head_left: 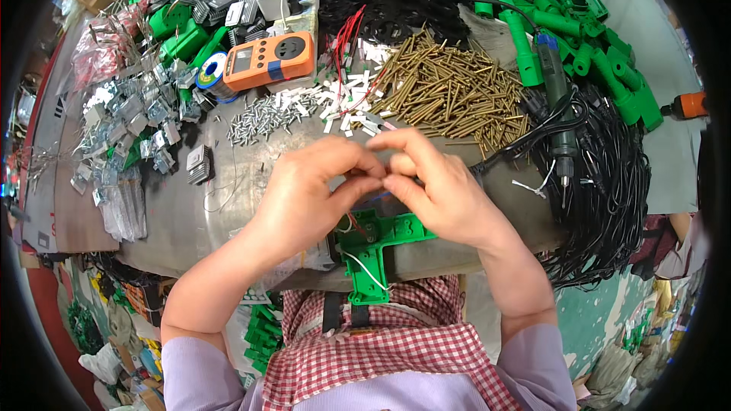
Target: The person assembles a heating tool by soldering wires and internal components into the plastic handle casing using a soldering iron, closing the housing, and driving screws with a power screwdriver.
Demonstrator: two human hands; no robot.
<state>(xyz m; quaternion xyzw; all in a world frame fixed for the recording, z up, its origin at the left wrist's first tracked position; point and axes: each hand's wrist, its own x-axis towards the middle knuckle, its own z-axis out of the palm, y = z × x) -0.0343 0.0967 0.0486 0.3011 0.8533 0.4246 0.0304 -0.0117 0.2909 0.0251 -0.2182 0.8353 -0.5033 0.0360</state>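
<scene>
My left hand (308, 183) and my right hand (442, 190) meet over the near middle of the table, thumbs and fingertips pinched together. Whatever lies between the fingertips is too small and covered to make out. Just below them rests an opened green plastic housing (367, 281), T-shaped, reaching the table's front edge. Red wires and a white wire show inside it, while its upper part is partly hidden by my hands. Beyond the fingertips lie small white connector pieces (352, 99) with red wires (350, 30).
Brass-coloured rods (449, 91) and silver screws (270, 114) are heaped behind my hands. At left are metal parts (137, 118), an orange multimeter (270, 59) and a solder spool (213, 70). To the right sit a power screwdriver (562, 122), black cables (609, 190) and green housings (563, 23).
</scene>
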